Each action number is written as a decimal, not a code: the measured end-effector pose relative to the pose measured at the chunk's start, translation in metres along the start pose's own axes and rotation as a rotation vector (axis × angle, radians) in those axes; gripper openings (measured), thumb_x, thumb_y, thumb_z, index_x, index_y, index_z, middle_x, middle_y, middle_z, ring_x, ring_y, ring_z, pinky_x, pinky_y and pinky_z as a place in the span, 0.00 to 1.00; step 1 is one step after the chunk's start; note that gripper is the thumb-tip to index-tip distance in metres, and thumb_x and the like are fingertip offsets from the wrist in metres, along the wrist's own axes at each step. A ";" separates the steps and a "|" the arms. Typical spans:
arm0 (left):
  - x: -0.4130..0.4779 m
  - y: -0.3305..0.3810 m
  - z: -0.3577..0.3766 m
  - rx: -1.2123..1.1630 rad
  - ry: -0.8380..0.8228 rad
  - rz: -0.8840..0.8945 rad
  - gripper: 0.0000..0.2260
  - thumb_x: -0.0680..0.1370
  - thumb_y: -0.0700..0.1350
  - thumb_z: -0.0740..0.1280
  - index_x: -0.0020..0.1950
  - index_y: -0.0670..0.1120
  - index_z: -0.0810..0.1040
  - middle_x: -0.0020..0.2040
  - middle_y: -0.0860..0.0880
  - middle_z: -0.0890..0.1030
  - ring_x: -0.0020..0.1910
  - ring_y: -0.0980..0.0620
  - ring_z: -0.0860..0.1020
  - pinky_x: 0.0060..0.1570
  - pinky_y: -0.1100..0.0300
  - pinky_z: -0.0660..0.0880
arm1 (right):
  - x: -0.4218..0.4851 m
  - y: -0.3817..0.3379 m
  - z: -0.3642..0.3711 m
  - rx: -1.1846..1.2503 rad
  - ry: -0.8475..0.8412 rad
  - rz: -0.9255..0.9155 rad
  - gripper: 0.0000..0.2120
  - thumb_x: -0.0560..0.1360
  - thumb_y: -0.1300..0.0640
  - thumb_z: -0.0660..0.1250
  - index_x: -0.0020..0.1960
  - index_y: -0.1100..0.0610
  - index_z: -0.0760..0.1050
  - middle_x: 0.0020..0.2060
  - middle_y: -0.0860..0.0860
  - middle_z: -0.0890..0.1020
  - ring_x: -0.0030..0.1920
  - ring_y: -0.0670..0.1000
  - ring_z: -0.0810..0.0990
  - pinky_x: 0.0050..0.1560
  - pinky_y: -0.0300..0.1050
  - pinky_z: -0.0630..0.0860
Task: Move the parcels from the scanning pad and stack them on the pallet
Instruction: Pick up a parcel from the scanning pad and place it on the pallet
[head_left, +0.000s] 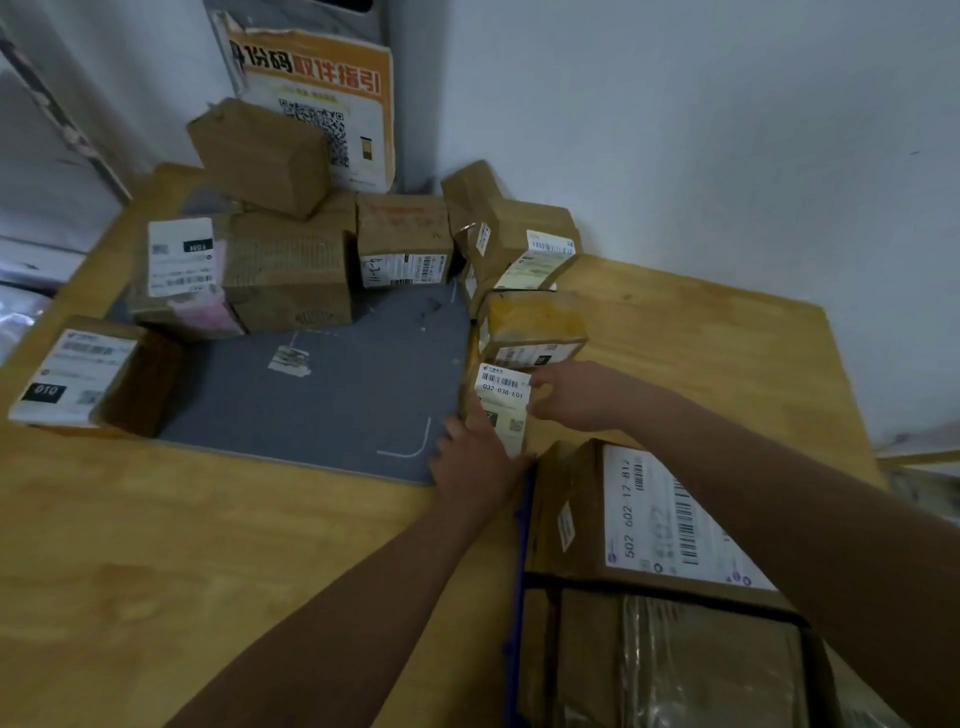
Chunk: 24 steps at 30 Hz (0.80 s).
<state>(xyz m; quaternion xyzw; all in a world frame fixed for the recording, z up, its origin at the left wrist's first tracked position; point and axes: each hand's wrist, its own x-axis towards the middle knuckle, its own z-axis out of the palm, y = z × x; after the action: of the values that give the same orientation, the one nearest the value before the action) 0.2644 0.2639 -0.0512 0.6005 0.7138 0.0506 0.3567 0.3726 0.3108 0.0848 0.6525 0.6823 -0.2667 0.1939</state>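
Scanning pad (311, 405) mid-table, parcels (291, 270) piled on its far edge. Big box (582, 499) near right, probably the pallet stack. Small parcel (503, 400) at pad's right edge, gripped between left hand (472, 460) and right hand (571, 395). Lift straight up, clear the taped box (530, 322) just beyond.

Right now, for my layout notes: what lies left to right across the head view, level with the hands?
Brown cardboard parcel with white 010 label, grey scanning pad, left hand, small white-labelled parcel, right hand.
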 end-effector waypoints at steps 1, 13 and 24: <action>0.001 -0.002 0.001 0.019 0.008 0.008 0.53 0.66 0.71 0.69 0.79 0.48 0.45 0.68 0.42 0.64 0.65 0.39 0.69 0.58 0.44 0.70 | 0.003 0.000 0.001 -0.008 0.000 -0.001 0.23 0.81 0.50 0.60 0.73 0.57 0.67 0.70 0.56 0.71 0.66 0.55 0.71 0.62 0.46 0.70; 0.008 -0.004 -0.021 -0.087 0.011 0.039 0.49 0.66 0.61 0.75 0.77 0.46 0.51 0.67 0.41 0.66 0.64 0.38 0.69 0.56 0.46 0.73 | 0.012 0.001 0.009 -0.061 0.018 -0.048 0.23 0.80 0.54 0.61 0.74 0.54 0.66 0.71 0.54 0.71 0.67 0.55 0.72 0.61 0.46 0.72; -0.020 0.005 -0.080 0.037 0.274 0.229 0.47 0.66 0.59 0.73 0.77 0.50 0.51 0.72 0.45 0.61 0.65 0.41 0.63 0.51 0.48 0.73 | -0.013 0.009 0.000 0.073 0.269 -0.110 0.32 0.76 0.54 0.65 0.77 0.52 0.57 0.68 0.57 0.68 0.63 0.59 0.73 0.59 0.56 0.75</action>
<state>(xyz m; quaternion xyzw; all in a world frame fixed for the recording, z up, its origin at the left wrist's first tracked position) 0.2232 0.2759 0.0190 0.6720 0.6834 0.1591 0.2370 0.3825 0.3008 0.0913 0.6504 0.7268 -0.2117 0.0622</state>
